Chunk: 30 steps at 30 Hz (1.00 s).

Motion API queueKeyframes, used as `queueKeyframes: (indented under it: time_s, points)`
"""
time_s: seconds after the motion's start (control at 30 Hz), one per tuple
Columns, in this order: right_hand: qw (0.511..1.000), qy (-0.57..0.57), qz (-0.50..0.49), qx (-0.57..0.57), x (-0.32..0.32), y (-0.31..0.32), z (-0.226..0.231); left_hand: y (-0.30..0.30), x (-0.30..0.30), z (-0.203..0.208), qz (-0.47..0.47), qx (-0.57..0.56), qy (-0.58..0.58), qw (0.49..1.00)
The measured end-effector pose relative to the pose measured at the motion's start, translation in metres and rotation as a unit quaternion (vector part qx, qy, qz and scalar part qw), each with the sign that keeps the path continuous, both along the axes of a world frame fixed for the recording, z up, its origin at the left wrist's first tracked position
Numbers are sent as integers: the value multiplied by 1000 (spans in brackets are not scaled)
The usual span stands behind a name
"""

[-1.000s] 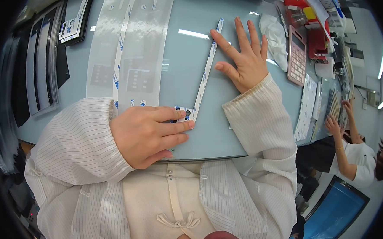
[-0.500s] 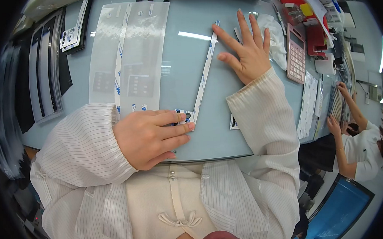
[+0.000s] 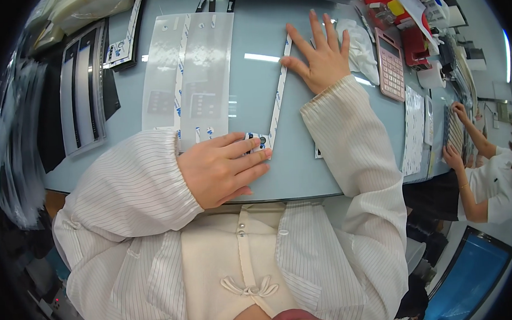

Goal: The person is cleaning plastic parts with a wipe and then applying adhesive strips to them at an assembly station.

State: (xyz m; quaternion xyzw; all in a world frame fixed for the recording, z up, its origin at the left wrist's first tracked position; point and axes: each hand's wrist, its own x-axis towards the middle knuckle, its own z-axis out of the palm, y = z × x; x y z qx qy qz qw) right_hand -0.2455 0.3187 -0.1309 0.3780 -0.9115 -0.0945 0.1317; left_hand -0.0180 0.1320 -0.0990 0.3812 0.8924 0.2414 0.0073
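Observation:
A narrow white strip with blue print (image 3: 278,99), bent like an L at its near end, lies on the pale blue-grey tabletop. My left hand (image 3: 224,168) rests flat on the strip's near corner, fingers stretched, hiding part of it. Near the strip's far end, my right hand (image 3: 318,61) is spread palm down. Its index fingertip covers the far tip and its thumb touches the strip's edge. Left of the strip lies a translucent plastic sheet (image 3: 213,64) with a similar printed strip (image 3: 180,77) running down it. My left sleeve hides the sheet's near edge.
A pink calculator (image 3: 389,66) and crumpled white material (image 3: 359,56) lie right of my right hand. Dark framed panels (image 3: 84,91) are at the left, and a red holder (image 3: 415,47) at the far right. Another person (image 3: 480,177) works beyond it.
The whole view has shifted slightly. My right thumb has moved in to the strip's edge, and the index finger now covers its far tip. My left hand stays on the corner.

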Motion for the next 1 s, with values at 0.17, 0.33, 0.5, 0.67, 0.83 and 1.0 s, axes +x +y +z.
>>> queueKeyframes:
  time_s: [0.17,0.33,0.5,0.67,0.83,1.0]
  points:
    - [991,-86,100,-21,61,18,21,3,12,-1,32,-49,29,998]
    - [975,-162,149,-1,121,34,40,0,16,-6,40,47,13,998]
    - [959,-215,181,-44,164,31,46,-20,9,13,65,121,77,988]
    - [920,-270,264,-105,173,36,31,-58,12,21,222,-14,83,971]
    - [933,-197,253,-161,141,68,32,-80,27,24,252,-78,32,964]
    - [943,-148,172,-244,138,88,30,-84,36,11,267,-63,-4,962]
